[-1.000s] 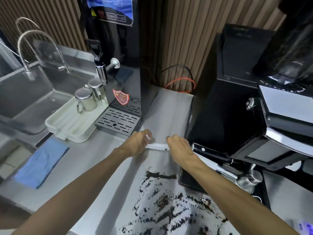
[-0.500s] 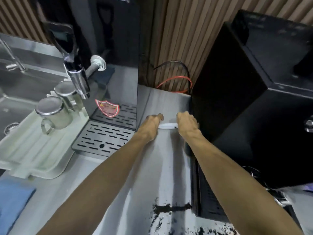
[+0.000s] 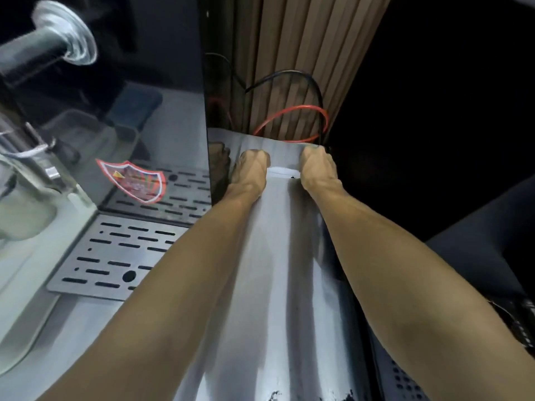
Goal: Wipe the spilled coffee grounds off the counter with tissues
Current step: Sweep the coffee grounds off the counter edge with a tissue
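Note:
A white tissue [image 3: 282,171] lies stretched between my two hands on the steel counter [image 3: 278,256], far back in the gap between the two machines. My left hand [image 3: 251,168] grips its left end with curled fingers. My right hand [image 3: 318,166] grips the right end the same way. A few dark specks sit on the tissue's near edge. Dark coffee grounds [image 3: 312,396] show only at the bottom edge of the view, well behind my hands.
A glossy black water dispenser [image 3: 162,82] with a steel drip grate [image 3: 115,256] walls the left side. A black coffee machine [image 3: 434,111] walls the right. Red and black cables [image 3: 292,120] loop against the slatted wall just beyond my hands. A pale tray [image 3: 26,256] stands far left.
Both hands have pushed the tissue farther back along the counter toward the wall and cables. My view moved in with them, so the spilled grounds have dropped to the bottom edge.

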Tool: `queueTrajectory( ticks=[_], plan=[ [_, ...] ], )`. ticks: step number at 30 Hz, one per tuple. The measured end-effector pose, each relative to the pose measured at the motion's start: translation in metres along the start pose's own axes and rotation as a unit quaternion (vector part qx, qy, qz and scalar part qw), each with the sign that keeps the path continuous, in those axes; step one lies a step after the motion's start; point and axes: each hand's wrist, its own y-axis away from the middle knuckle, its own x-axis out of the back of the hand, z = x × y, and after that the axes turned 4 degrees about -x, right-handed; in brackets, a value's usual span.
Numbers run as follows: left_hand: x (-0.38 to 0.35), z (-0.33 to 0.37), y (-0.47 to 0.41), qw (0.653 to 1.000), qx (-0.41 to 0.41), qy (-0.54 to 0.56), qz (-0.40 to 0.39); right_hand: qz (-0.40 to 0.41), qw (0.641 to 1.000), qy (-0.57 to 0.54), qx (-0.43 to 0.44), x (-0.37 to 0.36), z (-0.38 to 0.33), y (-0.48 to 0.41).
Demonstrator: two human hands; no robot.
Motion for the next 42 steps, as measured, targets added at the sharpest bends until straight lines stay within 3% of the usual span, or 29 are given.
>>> queueTrajectory(
  ticks=[11,21,28,33,42],
  plan=[
    [0.024,0.006,0.08,0.995,0.054,0.073,-0.035,-0.017,1.0,-0.002,0.021,0.006,0.013,0.08],
    [0.042,0.004,0.198,0.995,-0.082,0.005,-0.051,-0.058,0.99,0.073,0.103,0.017,0.039,0.178],
    [0.048,0.015,0.27,0.993,-0.093,0.006,-0.066,-0.095,0.977,0.098,0.163,0.027,0.059,0.237],
    [0.046,0.02,0.326,0.995,-0.045,0.06,-0.069,-0.101,0.968,0.1,0.208,0.02,0.08,0.287],
    [0.06,0.034,0.383,0.993,-0.069,0.069,-0.066,-0.129,0.959,0.072,0.242,0.034,0.1,0.332]
  ],
)
